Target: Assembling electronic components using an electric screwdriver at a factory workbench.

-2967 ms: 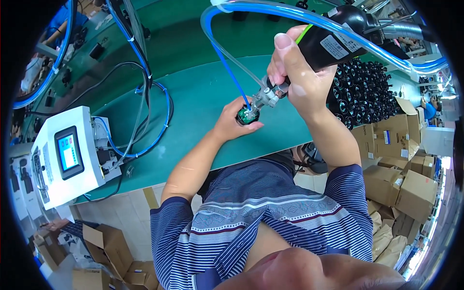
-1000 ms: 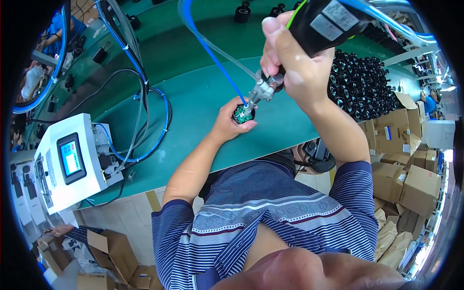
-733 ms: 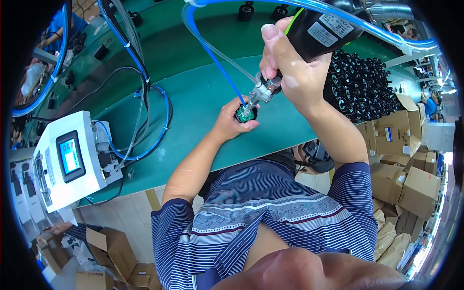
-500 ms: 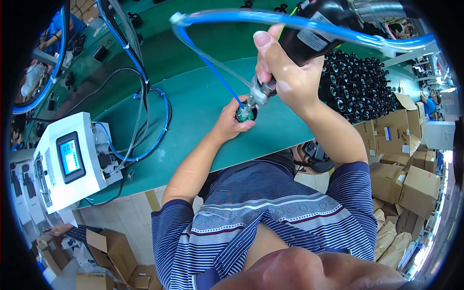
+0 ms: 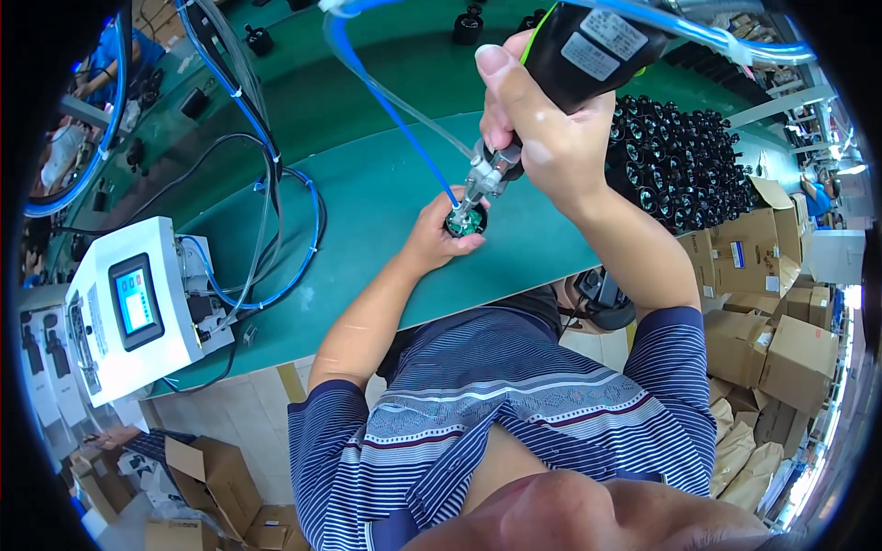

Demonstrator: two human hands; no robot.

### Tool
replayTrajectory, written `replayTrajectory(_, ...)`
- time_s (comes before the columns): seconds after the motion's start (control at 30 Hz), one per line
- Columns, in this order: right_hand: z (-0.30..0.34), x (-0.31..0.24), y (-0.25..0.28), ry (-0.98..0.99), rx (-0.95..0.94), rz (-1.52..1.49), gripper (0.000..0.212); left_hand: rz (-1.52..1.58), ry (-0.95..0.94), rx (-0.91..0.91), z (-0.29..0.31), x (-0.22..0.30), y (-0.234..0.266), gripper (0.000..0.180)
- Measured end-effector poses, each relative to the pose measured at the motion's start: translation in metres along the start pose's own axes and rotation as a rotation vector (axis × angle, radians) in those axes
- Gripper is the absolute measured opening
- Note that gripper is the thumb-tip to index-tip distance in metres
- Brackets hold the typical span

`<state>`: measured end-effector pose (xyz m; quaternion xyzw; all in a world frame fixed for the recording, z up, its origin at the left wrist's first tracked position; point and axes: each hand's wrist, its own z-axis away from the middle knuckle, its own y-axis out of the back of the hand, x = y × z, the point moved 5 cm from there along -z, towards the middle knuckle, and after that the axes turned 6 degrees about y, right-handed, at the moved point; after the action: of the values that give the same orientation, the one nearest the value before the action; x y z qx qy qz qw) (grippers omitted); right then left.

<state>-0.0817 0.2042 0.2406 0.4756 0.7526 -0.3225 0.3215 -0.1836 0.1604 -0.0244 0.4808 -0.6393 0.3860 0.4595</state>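
My left hand [image 5: 430, 239] is wrapped round a small round black housing [image 5: 484, 221] on the green table, with a green circuit board [image 5: 467, 223] inside it. My right hand [image 5: 556, 147] grips a black powered screwdriver [image 5: 588, 64] with bright green trim, tilted down toward the housing. At its front end, a metal nozzle [image 5: 487, 174] reaches down into the housing, so the tip's exact contact is hard to make out. A thin blue tube [image 5: 404, 129] and a clear one run to this nozzle.
A white control box [image 5: 129, 308] with a screen stands at the left beside coiled blue hoses [image 5: 317, 216]. Many black round parts [image 5: 671, 165] are stacked at the right of the green table [image 5: 367, 211]. Cardboard boxes [image 5: 795, 363] stand right and lower left. A person's hand [image 5: 115, 436] shows lower left.
The screwdriver has shifted slightly and its label shows more sharply. Its blue hose has risen toward the top edge. My left hand and the housing have barely moved. Another person's hand has appeared lower left.
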Motion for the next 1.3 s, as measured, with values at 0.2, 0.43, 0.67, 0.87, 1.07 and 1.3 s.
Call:
replayTrajectory(0.2, 0.006, 0.011, 0.004, 0.072, -0.061, 0.054, 0.008, 0.004, -0.045, -0.015, -0.004, 0.003, -0.002, 0.064)
replayTrajectory(0.43, 0.011, 0.021, 0.004, 0.068, -0.049, 0.046, 0.009, 0.170, 0.047, 0.043, 0.001, -0.009, -0.001, 0.063)
replayTrajectory(0.67, -0.011, -0.011, 0.007, -0.002, -0.017, 0.013, 0.010, 0.028, -0.005, 0.089, -0.003, 0.004, -0.003, 0.059)
replayTrajectory(0.87, -0.009, -0.015, 0.009, -0.015, 0.006, -0.026, 0.010, -0.108, -0.122, 0.188, -0.005, 0.019, -0.002, 0.054)
replayTrajectory(1.07, 0.006, 0.005, 0.010, 0.053, -0.038, 0.059, 0.009, 0.009, -0.009, 0.159, -0.003, 0.003, -0.002, 0.052)
replayTrajectory(1.3, 0.011, 0.010, 0.007, 0.073, -0.036, 0.060, 0.008, -0.006, 0.003, 0.165, -0.001, 0.004, 0.001, 0.052)
